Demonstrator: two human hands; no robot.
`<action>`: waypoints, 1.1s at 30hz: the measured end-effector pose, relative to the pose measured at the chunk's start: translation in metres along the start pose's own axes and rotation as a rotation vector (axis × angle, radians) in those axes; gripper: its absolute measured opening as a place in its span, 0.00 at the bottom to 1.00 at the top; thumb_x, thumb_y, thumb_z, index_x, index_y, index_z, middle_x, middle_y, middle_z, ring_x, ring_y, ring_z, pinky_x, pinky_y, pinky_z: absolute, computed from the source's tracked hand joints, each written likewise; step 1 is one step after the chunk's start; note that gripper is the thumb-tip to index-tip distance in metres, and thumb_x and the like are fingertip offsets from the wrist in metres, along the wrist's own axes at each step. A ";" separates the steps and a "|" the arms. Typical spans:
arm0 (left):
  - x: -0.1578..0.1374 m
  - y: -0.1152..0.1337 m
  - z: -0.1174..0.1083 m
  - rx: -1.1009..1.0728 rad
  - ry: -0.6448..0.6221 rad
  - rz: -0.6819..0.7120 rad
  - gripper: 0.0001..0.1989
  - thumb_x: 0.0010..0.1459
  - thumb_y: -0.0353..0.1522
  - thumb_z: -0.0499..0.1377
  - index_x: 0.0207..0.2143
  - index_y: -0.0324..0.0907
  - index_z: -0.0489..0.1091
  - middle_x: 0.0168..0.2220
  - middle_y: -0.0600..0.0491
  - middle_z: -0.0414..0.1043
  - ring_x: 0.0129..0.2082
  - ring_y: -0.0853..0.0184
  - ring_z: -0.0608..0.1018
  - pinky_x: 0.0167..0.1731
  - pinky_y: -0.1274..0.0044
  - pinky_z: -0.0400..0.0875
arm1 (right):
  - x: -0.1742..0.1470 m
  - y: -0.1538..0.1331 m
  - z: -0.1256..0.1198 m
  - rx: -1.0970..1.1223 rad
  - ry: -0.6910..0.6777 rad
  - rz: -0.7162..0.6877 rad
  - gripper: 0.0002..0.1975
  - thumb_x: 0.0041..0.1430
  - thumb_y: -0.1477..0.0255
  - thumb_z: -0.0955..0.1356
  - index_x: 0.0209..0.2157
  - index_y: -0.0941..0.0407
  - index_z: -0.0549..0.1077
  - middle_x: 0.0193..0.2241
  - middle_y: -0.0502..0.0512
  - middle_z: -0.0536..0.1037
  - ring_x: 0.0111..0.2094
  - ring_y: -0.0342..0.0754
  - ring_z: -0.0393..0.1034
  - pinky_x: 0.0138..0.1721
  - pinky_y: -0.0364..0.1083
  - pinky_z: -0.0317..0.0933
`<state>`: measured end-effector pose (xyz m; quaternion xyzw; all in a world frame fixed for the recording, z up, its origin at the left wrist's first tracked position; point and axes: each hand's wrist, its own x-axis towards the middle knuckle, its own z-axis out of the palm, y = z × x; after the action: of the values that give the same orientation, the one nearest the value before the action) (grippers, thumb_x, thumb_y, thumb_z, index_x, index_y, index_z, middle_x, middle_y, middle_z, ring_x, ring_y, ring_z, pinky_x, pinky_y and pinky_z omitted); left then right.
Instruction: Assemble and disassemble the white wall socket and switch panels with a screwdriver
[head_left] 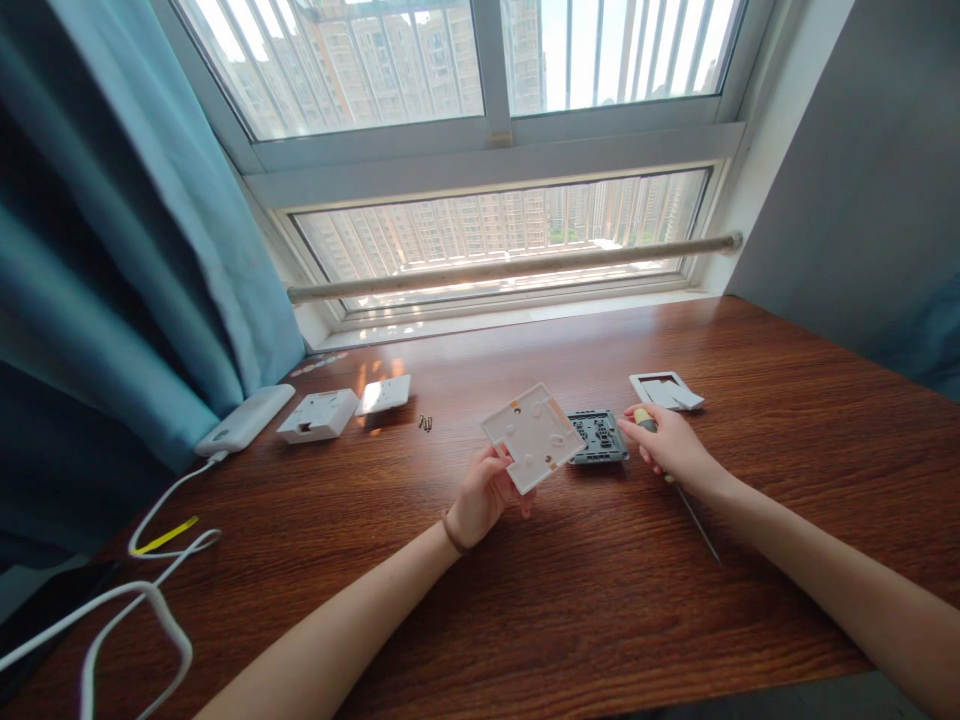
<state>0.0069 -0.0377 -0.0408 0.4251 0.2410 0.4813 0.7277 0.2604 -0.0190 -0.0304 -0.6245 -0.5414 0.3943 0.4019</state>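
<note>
My left hand grips a thin white square plastic plate by its near edge, tilted up off the table. The plate has a notch at one corner and small holes in its face. Partly behind it, a grey socket module lies flat on the wood. My right hand is closed round a screwdriver with a yellow and grey handle; its long metal shaft points back toward me, away from the module. My right fingertips are close to the module's right edge.
On the brown wooden table lie a white frame, several small screws, a white plate and a white box. A white power bank with a cable sits at left by the curtain.
</note>
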 end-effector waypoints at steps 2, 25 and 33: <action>-0.001 -0.001 0.000 0.011 -0.041 -0.027 0.08 0.48 0.34 0.54 0.29 0.38 0.62 0.22 0.53 0.69 0.14 0.69 0.71 0.11 0.78 0.66 | -0.006 -0.009 0.000 0.088 -0.068 -0.031 0.18 0.51 0.59 0.66 0.37 0.58 0.67 0.07 0.40 0.59 0.08 0.37 0.51 0.08 0.36 0.47; 0.000 -0.004 0.001 0.399 0.164 0.146 0.23 0.54 0.50 0.51 0.40 0.41 0.59 0.35 0.51 0.68 0.30 0.67 0.74 0.28 0.75 0.71 | -0.024 -0.011 0.015 0.432 -0.572 0.119 0.17 0.53 0.59 0.66 0.22 0.56 0.60 0.05 0.39 0.56 0.07 0.32 0.41 0.07 0.34 0.39; -0.011 -0.004 0.000 1.134 -0.009 0.433 0.46 0.42 0.47 0.64 0.58 0.41 0.44 0.58 0.42 0.50 0.58 0.55 0.56 0.59 0.62 0.47 | -0.026 -0.012 0.017 0.394 -0.483 0.124 0.17 0.53 0.59 0.66 0.21 0.57 0.61 0.05 0.39 0.55 0.07 0.33 0.41 0.08 0.35 0.39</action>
<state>0.0046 -0.0490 -0.0451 0.7880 0.3648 0.4131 0.2744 0.2376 -0.0421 -0.0245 -0.4549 -0.4949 0.6523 0.3503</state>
